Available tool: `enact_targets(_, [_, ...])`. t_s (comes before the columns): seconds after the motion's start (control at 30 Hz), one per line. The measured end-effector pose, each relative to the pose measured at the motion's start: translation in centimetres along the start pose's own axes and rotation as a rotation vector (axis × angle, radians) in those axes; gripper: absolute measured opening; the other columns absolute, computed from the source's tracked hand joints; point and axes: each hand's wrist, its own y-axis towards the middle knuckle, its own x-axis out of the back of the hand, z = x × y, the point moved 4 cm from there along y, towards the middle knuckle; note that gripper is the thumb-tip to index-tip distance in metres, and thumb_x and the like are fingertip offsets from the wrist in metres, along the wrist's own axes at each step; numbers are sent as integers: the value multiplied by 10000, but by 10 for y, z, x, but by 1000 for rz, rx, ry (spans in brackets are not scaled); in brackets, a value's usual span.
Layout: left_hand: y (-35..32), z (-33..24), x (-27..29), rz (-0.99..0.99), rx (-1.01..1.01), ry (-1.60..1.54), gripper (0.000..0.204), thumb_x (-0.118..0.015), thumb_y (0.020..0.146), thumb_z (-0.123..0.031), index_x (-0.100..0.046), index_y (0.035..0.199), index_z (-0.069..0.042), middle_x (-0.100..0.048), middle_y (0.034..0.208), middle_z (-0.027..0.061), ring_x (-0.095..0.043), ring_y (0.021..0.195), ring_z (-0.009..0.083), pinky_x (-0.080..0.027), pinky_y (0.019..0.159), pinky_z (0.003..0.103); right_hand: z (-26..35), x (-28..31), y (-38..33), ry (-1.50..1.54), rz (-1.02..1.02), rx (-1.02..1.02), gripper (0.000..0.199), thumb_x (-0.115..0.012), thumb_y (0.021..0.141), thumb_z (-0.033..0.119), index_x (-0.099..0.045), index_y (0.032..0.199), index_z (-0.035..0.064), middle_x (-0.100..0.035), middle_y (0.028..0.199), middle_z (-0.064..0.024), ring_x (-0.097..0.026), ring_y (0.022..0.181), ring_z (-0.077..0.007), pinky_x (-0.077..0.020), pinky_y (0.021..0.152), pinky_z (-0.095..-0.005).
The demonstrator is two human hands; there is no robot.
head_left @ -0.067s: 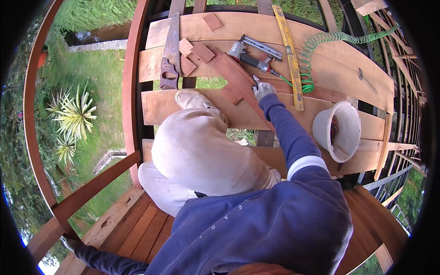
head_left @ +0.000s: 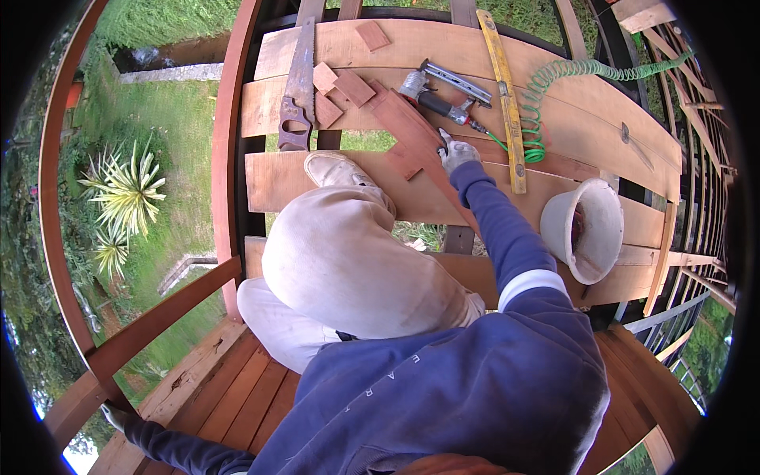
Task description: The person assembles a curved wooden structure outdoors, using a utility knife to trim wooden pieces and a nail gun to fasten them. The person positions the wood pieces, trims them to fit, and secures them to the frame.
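My right hand (head_left: 459, 153), in a pale glove, lies at the right edge of a long reddish-brown board (head_left: 418, 138). Its index finger points forward, and the other fingers are bent round a small dark thing that I cannot make out. Just beyond it lies a nail gun (head_left: 439, 96), joined to a coiled green air hose (head_left: 546, 83). Far to the lower left, my left hand (head_left: 117, 416), also gloved, is against the foot of a wooden railing post (head_left: 108, 385). Its fingers are mostly hidden. A short reddish block (head_left: 403, 161) sits against the long board's left edge.
A handsaw (head_left: 298, 91) and several wood offcuts (head_left: 354, 88) lie on the planks (head_left: 277, 176) at left. A yellow spirit level (head_left: 507, 111) crosses them, right of the nail gun. A white bucket (head_left: 606, 229) stands at right. Gaps between planks show grass below.
The view has shifted very slightly. Both hands stay in nearly the same places, and the tools and boards have not visibly moved.
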Motion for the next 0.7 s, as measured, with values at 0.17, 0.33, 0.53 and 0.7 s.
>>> enact_targets(0.17, [-22,-12,-36,-32,127,-235,517,-501,980,-367,-517,1311,29,-544,1296,125,-513,1176,228,-378,1021,351,3,6,2,-124,18,28,539,-524,933,314,-406,1437,165,-683,1018,-147,-659,945,-314,-512,839,-459])
enact_targets(0.33, [0,3,-3,49,-17,-71,534,-495,981,-378,-506,1314,39,-538,1292,129,-507,1179,233,-359,1037,358,13,9,9,-124,116,51,555,-519,929,322,-406,1439,136,-681,1054,-154,-659,976,-311,-511,868,-461])
enact_targets(0.53, [9,16,-3,52,-40,-31,526,-488,984,-372,-507,1307,42,-541,1279,131,-510,1167,233,-363,1030,359,19,18,14,-154,141,76,557,-555,909,297,-430,1420,114,-660,1133,-171,-634,1050,-334,-491,929,-448])
enact_targets(0.7, [2,12,-4,41,-40,0,518,-486,985,-366,-510,1302,42,-545,1268,131,-514,1155,233,-369,1020,358,6,8,25,-171,172,106,606,-606,884,353,-434,1413,112,-632,1174,-202,-602,1105,-349,-466,967,-445])
